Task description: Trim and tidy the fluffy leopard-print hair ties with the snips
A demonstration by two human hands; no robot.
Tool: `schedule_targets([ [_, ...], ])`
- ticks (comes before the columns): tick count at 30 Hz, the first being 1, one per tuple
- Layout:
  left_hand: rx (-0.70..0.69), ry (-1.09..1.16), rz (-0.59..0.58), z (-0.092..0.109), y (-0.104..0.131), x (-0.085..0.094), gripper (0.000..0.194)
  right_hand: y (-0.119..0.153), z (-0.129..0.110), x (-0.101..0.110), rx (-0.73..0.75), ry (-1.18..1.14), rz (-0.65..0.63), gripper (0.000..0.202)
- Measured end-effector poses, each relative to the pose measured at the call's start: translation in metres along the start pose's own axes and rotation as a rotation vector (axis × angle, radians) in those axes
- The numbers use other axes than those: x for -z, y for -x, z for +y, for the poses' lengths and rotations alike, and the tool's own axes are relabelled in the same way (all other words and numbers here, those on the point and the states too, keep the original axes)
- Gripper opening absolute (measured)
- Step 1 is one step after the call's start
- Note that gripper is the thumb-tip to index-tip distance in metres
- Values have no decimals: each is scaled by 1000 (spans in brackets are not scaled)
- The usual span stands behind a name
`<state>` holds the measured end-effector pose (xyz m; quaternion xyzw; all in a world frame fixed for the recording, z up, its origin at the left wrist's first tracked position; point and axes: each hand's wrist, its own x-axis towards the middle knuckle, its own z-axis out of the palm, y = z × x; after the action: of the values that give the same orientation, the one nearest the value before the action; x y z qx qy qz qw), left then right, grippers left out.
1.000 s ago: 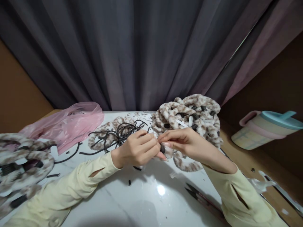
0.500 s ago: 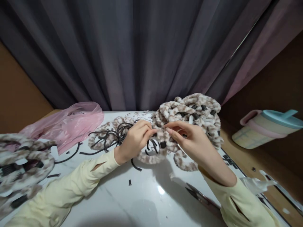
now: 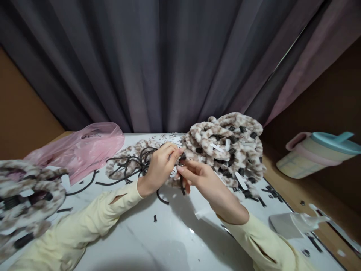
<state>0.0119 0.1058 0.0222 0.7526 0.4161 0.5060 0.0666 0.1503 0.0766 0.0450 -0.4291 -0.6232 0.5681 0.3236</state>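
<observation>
My left hand [image 3: 160, 163] is closed in a pinch on a fluffy brown-and-white plush band, whose dark ribbed part [image 3: 183, 155] shows beside the thumb. Just right of it and lower, my right hand [image 3: 200, 178] has thumb and forefinger pressed together at a black cord [image 3: 182, 185], whose short end hangs below the fingertips. The fingers hide most of the band and where cord and band meet. Behind my left wrist lies a loose tangle of black cords [image 3: 138, 160].
A pile of plush bands [image 3: 225, 131] with white tags stands at the back right, more plush bands [image 3: 50, 195] at the left. A pink plastic bag [image 3: 93, 143], a clear bottle [image 3: 290, 224], cord scraps [image 3: 273, 192] and a lidded cup [image 3: 307, 156] surround the white table [image 3: 135, 241].
My right hand has moved left and down, from the plush band to the black cord. My left hand stays almost in place. The scissors are now mostly hidden behind my right forearm.
</observation>
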Motion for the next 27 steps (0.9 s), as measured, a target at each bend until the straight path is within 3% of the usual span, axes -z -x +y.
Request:
schedule_targets([
  [3,-190,-262,1,-9,3,-2,32,0,-2,4,24,112,16,31],
  [6,-346,-529,-17,-17,5,-3,35,-3,-1,12,117,365,62,30],
  [10,-418,-618,-42,-20,4,-3,35,-3,0,19,350,756,160,23],
  [15,-431,-536,-129,-15,4,-4,37,3,-1,22,498,952,157,21],
  [21,-297,-403,-259,-17,10,-7,38,-13,12,20,496,739,263,19],
  [27,-117,-373,-268,-9,13,-6,41,-16,15,16,503,713,375,21],
])
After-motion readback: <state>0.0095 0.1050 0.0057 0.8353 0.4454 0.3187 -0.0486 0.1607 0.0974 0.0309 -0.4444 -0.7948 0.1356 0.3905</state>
